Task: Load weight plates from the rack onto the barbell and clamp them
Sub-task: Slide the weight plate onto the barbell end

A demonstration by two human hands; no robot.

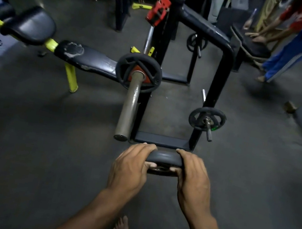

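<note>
Head view is filled mostly by a dark gym floor (41,135), on which a black steel rack (221,70) stands with a padded bench (87,58) to its left. A barbell (130,102) is carried on the rack, and its bare sleeve runs toward the camera, its long axis pointing almost straight at the person, with the end cap low and just left of the hands. One loaded plate (139,72) is already seated at the inner end of that sleeve. A smaller spare plate (206,119) is kept on a peg at the rack's right post. A red clamp (158,10) is seen farther back along the bar; whether it is locked cannot be told.

A carried plate (165,157) is held edge-up between both hands, below and slightly right of the sleeve's end. The left hand (129,169) is wrapped over its left rim, the right hand (193,179) over its right rim, with the fingers (149,146) curled closed across the top edge and the thumbs tucked under near the hub.

The sleeve end is nearer the left hand. The coming move is judged to need the plate shifted up and left until its bore is lined with the sleeve's axis, then pushed away along it.
</note>
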